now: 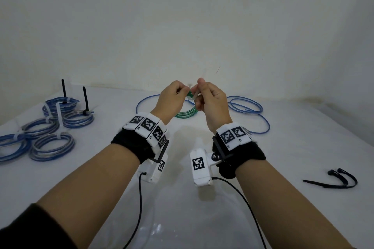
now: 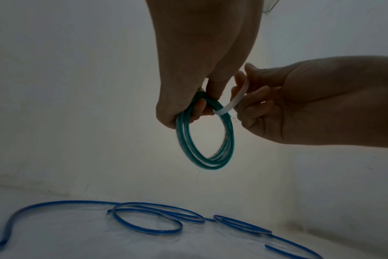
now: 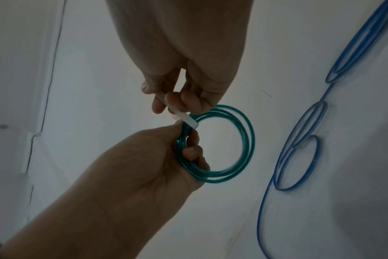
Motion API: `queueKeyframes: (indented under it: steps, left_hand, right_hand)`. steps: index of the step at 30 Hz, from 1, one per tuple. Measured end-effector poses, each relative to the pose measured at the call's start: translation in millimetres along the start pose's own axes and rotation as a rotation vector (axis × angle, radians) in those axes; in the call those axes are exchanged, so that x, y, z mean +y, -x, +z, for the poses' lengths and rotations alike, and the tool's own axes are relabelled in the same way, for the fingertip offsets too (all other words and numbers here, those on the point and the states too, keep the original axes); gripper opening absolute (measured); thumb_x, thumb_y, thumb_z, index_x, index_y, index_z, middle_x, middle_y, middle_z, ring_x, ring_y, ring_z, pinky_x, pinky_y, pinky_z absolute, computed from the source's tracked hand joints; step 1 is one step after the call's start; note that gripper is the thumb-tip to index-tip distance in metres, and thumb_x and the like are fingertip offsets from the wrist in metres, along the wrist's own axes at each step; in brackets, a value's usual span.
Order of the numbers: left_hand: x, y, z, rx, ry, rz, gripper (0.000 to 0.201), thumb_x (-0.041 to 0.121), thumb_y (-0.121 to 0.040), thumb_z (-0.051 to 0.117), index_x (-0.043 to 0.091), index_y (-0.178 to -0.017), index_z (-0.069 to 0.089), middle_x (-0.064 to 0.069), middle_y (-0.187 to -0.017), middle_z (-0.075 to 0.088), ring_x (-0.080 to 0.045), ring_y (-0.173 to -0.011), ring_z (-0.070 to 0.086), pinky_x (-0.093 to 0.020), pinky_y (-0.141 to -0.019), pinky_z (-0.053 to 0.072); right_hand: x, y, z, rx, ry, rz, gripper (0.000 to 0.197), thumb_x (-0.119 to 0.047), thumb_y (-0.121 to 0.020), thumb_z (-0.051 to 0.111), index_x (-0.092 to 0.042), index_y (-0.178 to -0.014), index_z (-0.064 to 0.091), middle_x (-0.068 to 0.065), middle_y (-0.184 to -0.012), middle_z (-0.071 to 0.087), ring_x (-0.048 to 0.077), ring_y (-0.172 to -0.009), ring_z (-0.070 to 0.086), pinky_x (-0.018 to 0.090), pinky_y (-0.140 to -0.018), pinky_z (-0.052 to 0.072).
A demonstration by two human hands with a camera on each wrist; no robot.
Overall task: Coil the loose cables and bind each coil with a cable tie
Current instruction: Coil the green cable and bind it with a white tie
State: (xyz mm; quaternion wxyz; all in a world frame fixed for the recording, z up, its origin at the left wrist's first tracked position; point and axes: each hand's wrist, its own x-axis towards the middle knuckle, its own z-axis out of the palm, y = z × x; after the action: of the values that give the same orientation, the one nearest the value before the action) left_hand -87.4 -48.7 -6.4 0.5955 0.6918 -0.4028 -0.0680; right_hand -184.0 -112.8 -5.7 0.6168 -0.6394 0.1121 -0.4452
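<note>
The green cable coil (image 2: 207,138) is held in the air above the middle of the table (image 1: 283,157), well clear of its surface, and hangs downward from the left hand (image 1: 172,100). The left hand's fingers are curled round the upper arc of the coil, with the strands gathered together. A white cable tie (image 2: 231,99) is wrapped across those strands just beside the left fingertips, and its strap runs up and away toward the right hand (image 1: 210,105), where it is pinched between thumb and fingers. The strap's long axis thus lies crosswise to the coil's strands. The right hand is judged the nearer to the tie's free end, so tightening is expected from that side. Whether the tail is already threaded through the head cannot be told.
</note>
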Motion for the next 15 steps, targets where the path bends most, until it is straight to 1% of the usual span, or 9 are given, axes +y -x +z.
queueKeyframes:
  steps: [2,3,4,5,7,9,11,15]
  left_hand:
    - [-2.3,0.8,-1.1,0.009,-0.008,0.015,0.014,0.021,-0.096,0.049,0.01,-0.088,0.054,0.005,-0.075,0.051,-0.008,-0.066,0.044,-0.019,-0.06,0.036]
    - [-3.4,1.1,-1.2,0.016,-0.007,0.018,0.014,0.021,-0.095,0.049,0.01,-0.087,0.055,0.006,-0.072,0.05,-0.007,-0.064,0.043,-0.016,-0.058,0.035]
    - [-4.6,1.2,-1.2,0.024,-0.007,0.019,0.015,0.021,-0.095,0.05,0.01,-0.086,0.056,0.006,-0.071,0.05,-0.007,-0.064,0.043,-0.013,-0.056,0.035]
    - [-5.3,1.4,-1.0,0.032,-0.006,0.017,0.014,0.02,-0.094,0.051,0.01,-0.086,0.057,0.005,-0.071,0.051,-0.007,-0.064,0.044,-0.012,-0.057,0.035]
    - [-6.3,0.9,-1.0,0.055,0.014,0.013,0.013,0.019,-0.093,0.053,0.009,-0.088,0.06,0.003,-0.076,0.057,-0.009,-0.07,0.05,-0.014,-0.062,0.038]
    - [-6.5,0.0,-1.4,0.091,0.056,0.019,0.012,0.017,-0.093,0.055,0.008,-0.089,0.062,0.003,-0.079,0.061,-0.009,-0.073,0.053,-0.01,-0.063,0.04]
    - [-5.4,-0.8,-2.2,0.131,0.089,0.034,0.01,0.016,-0.092,0.057,0.009,-0.086,0.062,0.007,-0.076,0.059,-0.005,-0.07,0.053,-0.005,-0.058,0.039]
    - [-4.4,-0.6,-5.0,0.171,0.143,0.067,0.007,0.018,-0.089,0.062,0.013,-0.083,0.062,0.008,-0.076,0.06,-0.006,-0.071,0.055,-0.008,-0.063,0.042]
  right_hand:
    - [0.3,2.3,0.2,0.01,-0.037,0.024,0.015,-0.016,-0.096,0.052,-0.004,-0.099,0.061,0.005,-0.061,0.048,0.007,-0.041,0.038,0.018,-0.043,0.031]
    - [-0.1,3.4,0.3,0.017,-0.052,0.035,0.011,-0.012,-0.095,0.053,-0.006,-0.102,0.058,0.005,-0.06,0.049,0.006,-0.041,0.038,0.017,-0.042,0.03]
    - [-0.4,3.8,0.4,0.022,-0.054,0.046,0.006,-0.01,-0.094,0.054,-0.008,-0.099,0.056,0.006,-0.06,0.049,0.005,-0.04,0.038,0.017,-0.042,0.029]
    - [-1.4,4.1,0.8,0.024,-0.057,0.059,0.002,-0.01,-0.095,0.053,-0.01,-0.093,0.054,0.006,-0.061,0.049,0.004,-0.039,0.038,0.017,-0.041,0.028]
    - [-1.7,4.4,2.0,0.03,-0.069,0.089,0.016,-0.012,-0.097,0.048,-0.012,-0.081,0.05,0.006,-0.062,0.048,0.006,-0.039,0.033,0.018,-0.041,0.024]
    - [-1.1,4.3,3.2,0.023,-0.077,0.116,0.026,-0.016,-0.099,0.043,-0.012,-0.074,0.048,0.005,-0.062,0.047,0.008,-0.04,0.028,0.019,-0.042,0.021]
    - [0.3,5.8,4.5,0.001,-0.055,0.136,0.031,-0.017,-0.1,0.042,-0.011,-0.07,0.047,0.004,-0.063,0.047,0.009,-0.042,0.027,0.019,-0.043,0.02]
    - [0.5,8.5,4.8,-0.034,-0.009,0.157,0.03,-0.012,-0.097,0.045,-0.009,-0.069,0.054,0.003,-0.062,0.047,0.008,-0.042,0.032,0.018,-0.043,0.024]
